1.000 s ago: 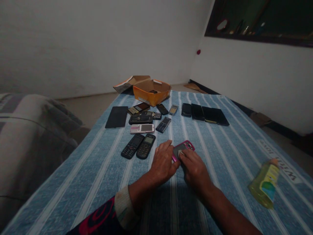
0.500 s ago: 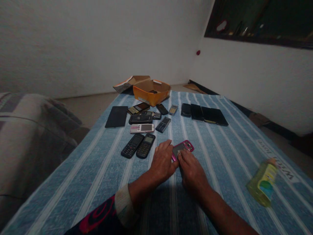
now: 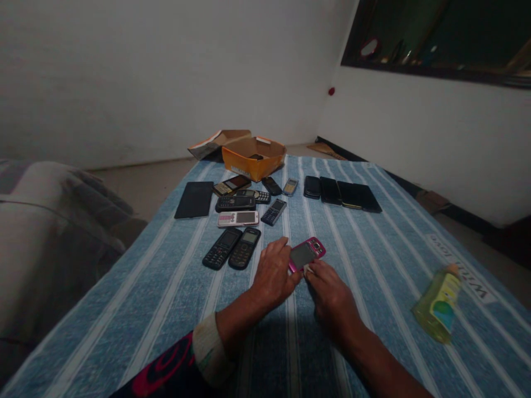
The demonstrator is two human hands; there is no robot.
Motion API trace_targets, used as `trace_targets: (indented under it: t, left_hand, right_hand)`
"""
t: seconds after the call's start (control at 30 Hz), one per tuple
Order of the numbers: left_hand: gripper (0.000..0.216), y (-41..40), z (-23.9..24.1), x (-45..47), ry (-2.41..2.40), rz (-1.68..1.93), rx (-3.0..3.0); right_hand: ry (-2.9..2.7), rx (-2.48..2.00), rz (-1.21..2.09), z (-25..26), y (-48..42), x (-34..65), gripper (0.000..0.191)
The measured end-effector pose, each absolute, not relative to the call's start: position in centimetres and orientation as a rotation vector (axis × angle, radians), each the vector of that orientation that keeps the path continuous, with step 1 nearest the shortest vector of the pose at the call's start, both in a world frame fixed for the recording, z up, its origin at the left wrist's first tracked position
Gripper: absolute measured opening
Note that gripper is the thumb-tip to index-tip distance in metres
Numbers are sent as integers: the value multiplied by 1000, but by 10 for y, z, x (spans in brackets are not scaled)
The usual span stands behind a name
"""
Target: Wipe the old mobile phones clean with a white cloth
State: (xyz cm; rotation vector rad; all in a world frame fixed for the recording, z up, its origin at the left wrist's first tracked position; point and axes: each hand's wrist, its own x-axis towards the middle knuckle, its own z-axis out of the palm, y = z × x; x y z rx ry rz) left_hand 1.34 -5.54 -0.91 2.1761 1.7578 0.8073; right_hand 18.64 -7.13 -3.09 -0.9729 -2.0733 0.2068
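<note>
A pink mobile phone (image 3: 303,255) with a grey screen is tilted on the striped cloth in front of me. My left hand (image 3: 274,272) grips its left end, thumb along the near edge. My right hand (image 3: 329,287) is closed on a small white piece, perhaps tissue or cloth (image 3: 307,269), at the phone's near edge. Two black keypad phones, one (image 3: 222,249) beside the other (image 3: 245,248), lie left of my left hand. Beyond them are a white-and-pink phone (image 3: 238,219) and a dark slim phone (image 3: 274,212).
An open orange cardboard box (image 3: 254,159) stands at the far end, several more phones before it. A black tablet (image 3: 194,200) lies far left; a row of dark devices (image 3: 350,194) lies far right. A bottle of yellow-green liquid (image 3: 437,304) lies at right. Grey fabric (image 3: 53,249) is at left.
My right hand has slid the white piece off the phone's screen to its near edge, uncovering the screen. My left hand keeps its hold. The whole view has shifted slightly.
</note>
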Motion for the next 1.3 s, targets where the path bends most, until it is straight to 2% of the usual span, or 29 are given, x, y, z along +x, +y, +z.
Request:
trace_targets:
  t: [0.13,0.27,0.33,0.5,0.7,0.93,1.2,1.3]
  left_hand:
    - [52,-56,-10,12,1696,1004,2195]
    - [34,-66,2,18,1489,1255,2168]
    - [39,-72,8,25,1360,1221,2058]
    - [71,-81,12,39,1077,1048,1615]
    - [83,-80,12,43,962,1070,1209]
    - [74,-77,4,43,1042,1067,1206]
    - [29,-75,17,38,1187,1207,1260]
    - [25,-75,24,39,1138,1206,1096]
  right_hand:
    - [-1673,-1084,824,-7,-71,192,35]
    - [-1011,-1173,1407,11,-66,195,37]
    - [-803,-1129,1511,14,-65,194,43]
    - [-776,-962,1605,13,-68,187,42]
    - [-751,-991,1546,14,-75,179,44]
    - [-815,-1017,1547,12,-78,176,47]
    - [-1035,-951,1531,18,-85,174,37]
    - [-1078,-991,1495,22,-85,176,38]
